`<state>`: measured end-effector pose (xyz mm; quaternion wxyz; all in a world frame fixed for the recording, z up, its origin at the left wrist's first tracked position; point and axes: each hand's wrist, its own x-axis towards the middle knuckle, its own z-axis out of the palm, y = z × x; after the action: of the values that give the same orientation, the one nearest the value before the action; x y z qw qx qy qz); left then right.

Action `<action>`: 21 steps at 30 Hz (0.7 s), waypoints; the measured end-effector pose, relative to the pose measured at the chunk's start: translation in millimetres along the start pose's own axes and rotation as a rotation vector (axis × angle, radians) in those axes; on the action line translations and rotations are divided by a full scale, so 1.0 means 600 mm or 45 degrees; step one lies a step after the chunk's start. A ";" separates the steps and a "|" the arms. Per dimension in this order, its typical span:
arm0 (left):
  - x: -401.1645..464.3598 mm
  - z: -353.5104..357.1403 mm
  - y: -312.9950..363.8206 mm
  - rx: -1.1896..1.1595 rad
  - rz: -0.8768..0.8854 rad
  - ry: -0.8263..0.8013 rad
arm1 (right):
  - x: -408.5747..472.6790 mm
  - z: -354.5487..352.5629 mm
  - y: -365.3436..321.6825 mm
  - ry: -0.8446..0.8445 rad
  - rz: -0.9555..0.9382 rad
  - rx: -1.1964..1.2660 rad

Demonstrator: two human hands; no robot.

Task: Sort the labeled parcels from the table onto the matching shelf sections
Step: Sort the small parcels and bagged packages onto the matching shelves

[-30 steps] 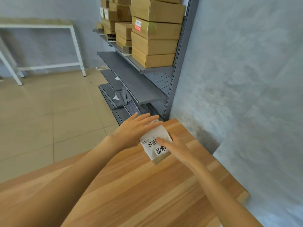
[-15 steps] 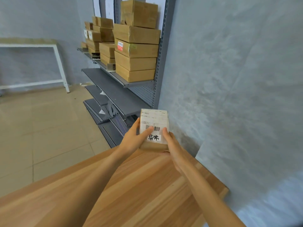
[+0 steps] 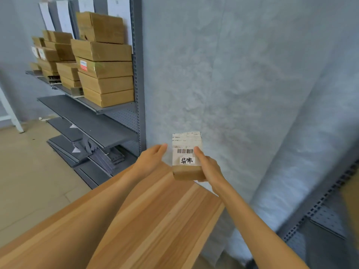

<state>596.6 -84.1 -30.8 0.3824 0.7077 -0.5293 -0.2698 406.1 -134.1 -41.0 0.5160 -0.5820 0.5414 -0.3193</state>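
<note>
Right hand [image 3: 208, 166] now grips the parcel [image 3: 186, 152] alone, lifted off the table [image 3: 155, 220], label up. Left hand [image 3: 153, 158] has let go, fingers straight, just left of it. 0.5 s ago both held it. Pickup looks done; carry next. Shelf [image 3: 93, 105] up-left of the hands holds stacked cartons [image 3: 104, 82]; lower shelves [image 3: 101, 129] show no boxes.

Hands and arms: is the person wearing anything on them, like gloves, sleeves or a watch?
Nothing shows on them. The left hand and right hand are bare, with no gloves and no rings that can be made out. Both forearms are uncovered as far as the picture reaches: no sleeve edge, watch, wristband or marking is visible. Anything worn above that lies outside the head view.
</note>
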 end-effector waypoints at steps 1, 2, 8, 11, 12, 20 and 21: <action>0.002 0.005 0.007 0.203 0.041 0.010 | -0.005 -0.018 0.001 0.011 -0.008 -0.017; 0.004 0.010 0.015 0.389 0.085 0.012 | -0.011 -0.035 0.002 0.025 -0.013 -0.038; -0.016 0.061 0.080 0.788 0.258 -0.035 | -0.047 -0.130 0.010 0.139 0.026 -0.128; -0.043 0.090 0.123 0.890 0.319 -0.068 | -0.079 -0.182 0.003 0.163 0.019 -0.091; -0.052 0.097 0.138 0.931 0.339 -0.063 | -0.088 -0.199 -0.001 0.165 0.011 -0.065; -0.144 0.129 0.243 1.052 0.437 0.039 | -0.180 -0.312 -0.020 0.238 -0.030 0.042; -0.155 0.132 0.255 1.054 0.451 0.049 | -0.194 -0.322 -0.020 0.243 -0.033 0.047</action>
<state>424.0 -38.0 48.9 0.1170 0.7044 -0.6985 0.0475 205.3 -73.5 43.3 0.4685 -0.5463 0.5745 -0.3900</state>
